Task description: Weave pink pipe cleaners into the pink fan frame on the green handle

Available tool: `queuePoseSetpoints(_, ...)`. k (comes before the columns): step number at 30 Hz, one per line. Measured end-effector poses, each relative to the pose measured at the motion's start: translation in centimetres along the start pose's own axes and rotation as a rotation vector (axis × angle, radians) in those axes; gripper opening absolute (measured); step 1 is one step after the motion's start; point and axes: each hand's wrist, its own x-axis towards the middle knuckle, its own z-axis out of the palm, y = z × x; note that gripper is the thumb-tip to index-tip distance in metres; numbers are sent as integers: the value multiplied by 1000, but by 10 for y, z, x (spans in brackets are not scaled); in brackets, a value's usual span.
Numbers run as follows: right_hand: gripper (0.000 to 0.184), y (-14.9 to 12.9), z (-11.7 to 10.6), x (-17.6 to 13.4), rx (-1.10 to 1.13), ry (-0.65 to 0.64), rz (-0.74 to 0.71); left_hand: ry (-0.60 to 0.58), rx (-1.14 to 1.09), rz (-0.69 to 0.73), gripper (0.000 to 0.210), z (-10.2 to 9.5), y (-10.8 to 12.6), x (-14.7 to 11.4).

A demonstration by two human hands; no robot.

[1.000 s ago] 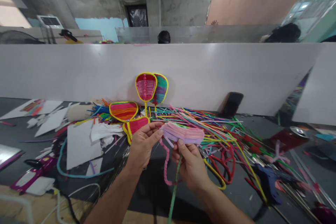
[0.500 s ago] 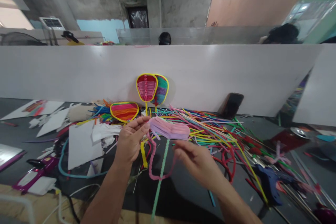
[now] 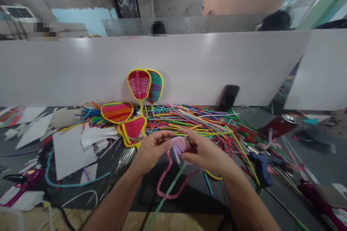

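Observation:
Between my two hands is a pink-and-lilac pipe cleaner piece (image 3: 180, 148), its rows lying side by side. My left hand (image 3: 151, 149) pinches its left edge between thumb and fingertips. My right hand (image 3: 207, 151) is curled round its right side and hides much of it. A twisted green pipe cleaner stem (image 3: 169, 189) runs down from it toward my body. Below hangs a curved twisted pink pipe cleaner (image 3: 168, 196), crossing the stem. Just beyond my left hand lies a yellow-edged fan with a pink middle (image 3: 134, 130).
Loose coloured pipe cleaners (image 3: 187, 117) spread behind my hands. Two yellow-rimmed fans (image 3: 139, 85) lean on the white partition (image 3: 189, 65). White paper (image 3: 72, 151) lies left; a blue glue gun (image 3: 261, 169), red can (image 3: 282, 125) and phone (image 3: 229, 97) are right.
My right hand has come up from below the pink-and-lilac piece to grip its right side. The piece has turned and is more covered. The whole view has shifted, revealing the pink-centred fan.

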Motion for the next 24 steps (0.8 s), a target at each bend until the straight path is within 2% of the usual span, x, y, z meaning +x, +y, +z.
queuePoseSetpoints(5, 65, 2, 5, 3, 29, -38, 20, 1, -2, -12, 27, -2, -3, 2)
queuePoseSetpoints(12, 69, 10, 14, 5, 47, -14, 40, -99, 131, 21, 24, -2, 7, -1)
queuePoseSetpoints(15, 63, 11, 14, 7, 24, -54, 48, -56, 188, 73, 20, -3, 8, -2)
queuePoseSetpoints(19, 59, 13, 13, 10, -16, -126, 49, -33, 231, 74, 22, -3, 6, -2)
queuePoseSetpoints(24, 57, 20, 16, 13, -48, -144, 54, 5, 297, 92, 20, -3, 6, -1)
